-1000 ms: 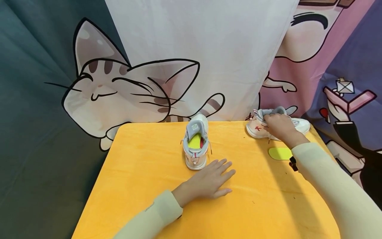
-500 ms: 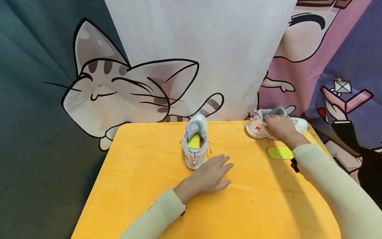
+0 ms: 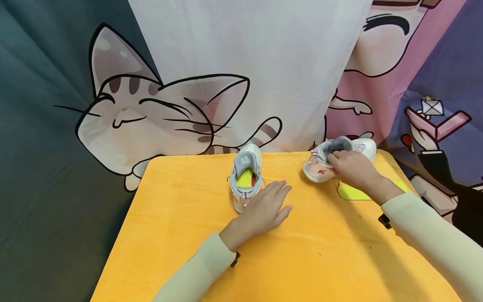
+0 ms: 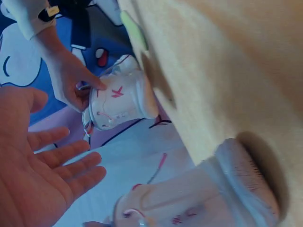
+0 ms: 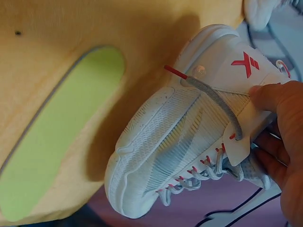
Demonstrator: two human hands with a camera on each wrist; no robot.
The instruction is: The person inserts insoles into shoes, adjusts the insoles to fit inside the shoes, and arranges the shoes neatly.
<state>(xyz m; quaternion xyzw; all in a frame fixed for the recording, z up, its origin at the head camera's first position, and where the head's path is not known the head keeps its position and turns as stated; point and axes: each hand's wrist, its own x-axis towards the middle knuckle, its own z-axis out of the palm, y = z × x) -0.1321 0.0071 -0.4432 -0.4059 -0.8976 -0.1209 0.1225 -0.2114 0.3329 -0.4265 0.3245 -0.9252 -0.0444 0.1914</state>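
Note:
A white and pale pink sneaker (image 3: 318, 168) with a red mark is at the back right of the table. My right hand (image 3: 352, 170) grips its collar, thumb on the outer side and fingers inside the opening, as the right wrist view shows. Close beside that sneaker lies a yellow-green insole (image 5: 61, 127) on the cloth. The matching sneaker (image 3: 243, 160) stands at the back middle, toe to the wall, with a yellow-green insole (image 3: 245, 178) inside. My left hand (image 3: 260, 212), fingers spread and holding nothing, is just in front of its heel and overlaps it in the head view.
A yellow cloth (image 3: 181, 218) covers the table. Behind its back edge hangs a curtain (image 3: 294, 63) with cartoon prints, close to both sneakers. A dark green drape (image 3: 45, 188) is on the left.
My right hand has drawn the right sneaker a little toward me and to the left, and it now overlaps the loose insole. My left hand has shifted slightly forward.

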